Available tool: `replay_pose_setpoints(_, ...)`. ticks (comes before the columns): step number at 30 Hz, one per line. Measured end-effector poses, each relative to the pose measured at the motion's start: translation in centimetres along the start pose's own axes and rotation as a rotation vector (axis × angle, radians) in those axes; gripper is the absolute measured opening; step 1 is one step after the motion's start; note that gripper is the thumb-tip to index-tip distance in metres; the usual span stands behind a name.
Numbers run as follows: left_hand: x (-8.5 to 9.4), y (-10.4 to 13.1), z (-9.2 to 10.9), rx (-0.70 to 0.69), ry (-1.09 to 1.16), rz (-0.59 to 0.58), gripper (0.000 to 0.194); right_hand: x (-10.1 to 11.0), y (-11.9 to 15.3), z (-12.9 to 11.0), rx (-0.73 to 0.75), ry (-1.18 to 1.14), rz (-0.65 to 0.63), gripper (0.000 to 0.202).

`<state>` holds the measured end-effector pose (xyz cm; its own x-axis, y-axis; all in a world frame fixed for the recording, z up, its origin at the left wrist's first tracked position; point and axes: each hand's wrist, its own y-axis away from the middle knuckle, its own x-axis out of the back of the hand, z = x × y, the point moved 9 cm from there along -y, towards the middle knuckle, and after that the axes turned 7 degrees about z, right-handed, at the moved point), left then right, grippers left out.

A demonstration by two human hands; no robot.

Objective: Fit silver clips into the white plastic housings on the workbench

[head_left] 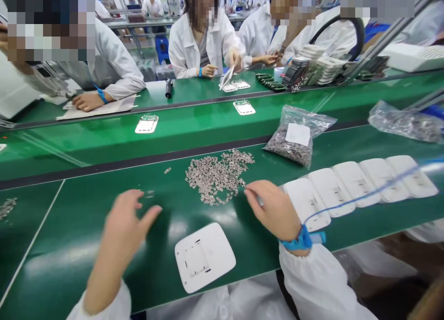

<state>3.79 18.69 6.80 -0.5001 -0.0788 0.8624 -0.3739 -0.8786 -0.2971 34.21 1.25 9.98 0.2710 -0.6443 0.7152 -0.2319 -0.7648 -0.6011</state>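
Note:
Above the green worktop, my left hand (126,223) is slightly blurred, its thumb and fingers apart with nothing between them. My right hand (272,202), wearing a blue wrist strap (301,240), has its fingertips pinched at the right edge of a pile of small metal pieces (211,176). One small metal piece (242,183) shows at those fingertips. Between my hands, near the front edge, lies a white plastic cover (205,257) with a rectangular recess and small slots. To the right of my right hand, several similar white covers (359,183) overlap in a row.
A clear bag of metal pieces (293,139) stands behind the row; another plastic bag (405,121) lies farther right. The blue cord (367,193) crosses the covers. White units with boards (146,124) sit on the green belt (194,121). Co-workers in white coats (204,47) sit opposite.

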Motion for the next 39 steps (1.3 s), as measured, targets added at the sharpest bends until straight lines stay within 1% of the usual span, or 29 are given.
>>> replay_pose_setpoints(2,-3.9,0.8,1.4,-0.153,-0.166,-0.162,0.057,-2.9,1.0,-0.4,0.069,0.053,-0.159,0.018)
replay_pose_setpoints(3,-5.3,1.6,1.8,-0.228,-0.219,-0.212,0.055,-3.9,1.6,-0.4,0.078,0.064,-0.209,0.019)
replay_pose_setpoints(4,-6.1,2.4,2.1,-0.284,-0.244,-0.223,0.052,-4.7,2.0,-0.3,0.069,0.062,-0.244,0.018)
replay_pose_setpoints(5,-6.4,3.2,2.2,-0.314,-0.257,-0.201,0.05,-5.4,2.3,-0.1,0.054,0.053,-0.273,0.016)
replay_pose_setpoints(7,-6.3,4.4,2.3,-0.343,-0.286,-0.14,0.05,-6.5,2.8,0.3,0.026,0.059,-0.327,0.016)
replay_pose_setpoints(9,-6.0,5.1,2.4,-0.363,-0.325,-0.091,0.051,-7.6,2.9,0.9,-0.012,0.143,-0.397,0.017)
replay_pose_setpoints(11,-5.8,5.4,2.7,-0.384,-0.342,-0.062,0.05,-8.4,3.0,1.5,-0.04,0.237,-0.473,0.017)
replay_pose_setpoints(13,-5.4,5.3,3.1,-0.396,-0.309,-0.025,0.047,-8.8,2.9,1.6,-0.062,0.293,-0.516,0.016)
replay_pose_setpoints(17,-3.8,5.7,4.7,-0.393,-0.044,0.073,0.028,-8.2,2.7,1.2,-0.119,0.385,-0.534,0.014)
replay_pose_setpoints(20,-2.6,7.2,6.3,-0.33,0.15,0.123,0.018,-7.8,3.0,0.6,-0.172,0.46,-0.538,0.014)
replay_pose_setpoints(23,-1.1,9.4,8.1,-0.332,0.292,0.224,0.019,-7.3,3.2,0.6,-0.208,0.478,-0.513,0.021)
replay_pose_setpoints(25,-0.5,10.6,8.8,-0.348,0.353,0.269,0.023,-6.8,3.4,0.7,-0.199,0.428,-0.486,0.021)
replay_pose_setpoints(28,-0.2,11.5,8.9,-0.341,0.372,0.262,0.024,-5.1,3.8,0.5,-0.145,0.286,-0.435,0.021)
replay_pose_setpoints(30,-0.1,11.6,8.4,-0.302,0.358,0.241,0.024,-3.7,3.5,-0.6,-0.081,0.13,-0.355,0.021)
replay_pose_setpoints(31,-0.2,11.6,8.1,-0.269,0.348,0.224,0.023,-2.5,3.1,-1.4,-0.048,-0.013,-0.256,0.021)
replay_pose_setpoints(32,-0.4,11.5,7.7,-0.236,0.335,0.201,0.022,-1.8,2.7,-2.3,-0.015,-0.123,-0.199,0.02)
replay_pose_setpoints(33,-0.7,11.4,7.3,-0.201,0.323,0.17,0.02,-1.5,2.4,-3.3,0.027,-0.193,-0.18,0.019)
replay_pose_setpoints(34,-1.1,11.3,6.9,-0.165,0.319,0.136,0.019,-1.4,2.2,-4.6,0.079,-0.237,-0.185,0.017)
replay_pose_setpoints(35,-1.7,11.3,6.6,-0.13,0.32,0.098,0.018,-1.7,2.2,-6.0,0.137,-0.249,-0.224,0.015)
replay_pose_setpoints(37,-2.7,11.3,6.2,-0.075,0.331,0.029,0.02,-2.7,2.7,-9.0,0.253,-0.253,-0.329,0.015)
replay_pose_setpoints(39,-3.4,11.4,6.2,-0.053,0.343,-0.022,0.019,-4.2,3.5,-11.6,0.353,-0.222,-0.446,0.019)
